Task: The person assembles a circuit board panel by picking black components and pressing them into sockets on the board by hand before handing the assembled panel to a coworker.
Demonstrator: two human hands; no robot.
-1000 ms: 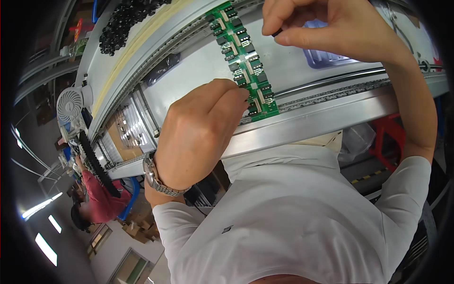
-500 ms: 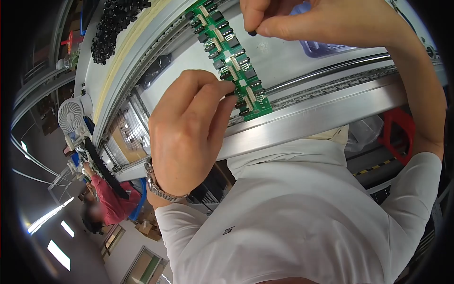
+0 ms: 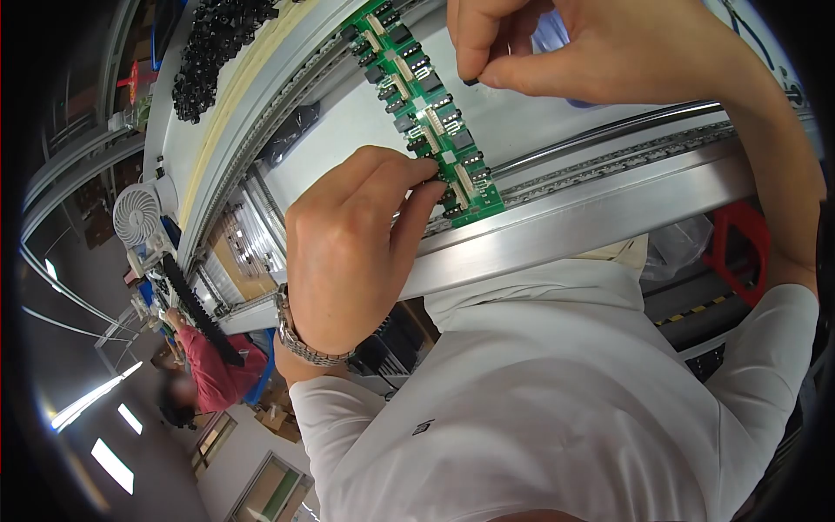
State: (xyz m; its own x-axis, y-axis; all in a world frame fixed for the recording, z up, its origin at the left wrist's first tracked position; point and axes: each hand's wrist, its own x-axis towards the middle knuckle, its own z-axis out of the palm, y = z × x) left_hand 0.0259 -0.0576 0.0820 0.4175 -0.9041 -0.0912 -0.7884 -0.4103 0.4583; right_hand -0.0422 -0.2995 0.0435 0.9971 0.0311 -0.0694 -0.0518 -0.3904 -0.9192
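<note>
A long green circuit board (image 3: 441,146) lies across the two metal rails, carrying white connectors and small black components. My left hand (image 3: 352,230), with a metal watch at the wrist, is at the board's left edge near its lower end. Its thumb and index finger pinch a small black component there; whether that part is seated or loose I cannot tell. Held above and to the right of the board, my right hand (image 3: 565,52) has thumb and fingertips closed on a small black component (image 3: 471,83), mostly hidden by the fingers.
A heap of black components (image 3: 204,61) lies at the upper left beyond the far rail. The near metal rail (image 3: 591,217) runs in front of my body. Blue-tinted plastic (image 3: 550,33) sits behind my right hand. A white fan (image 3: 137,214) and a person in red (image 3: 217,370) are at left.
The whole view has shifted slightly. My left fingers stay at the board's lower left edge, and my right hand still holds its small black component beside the board.
</note>
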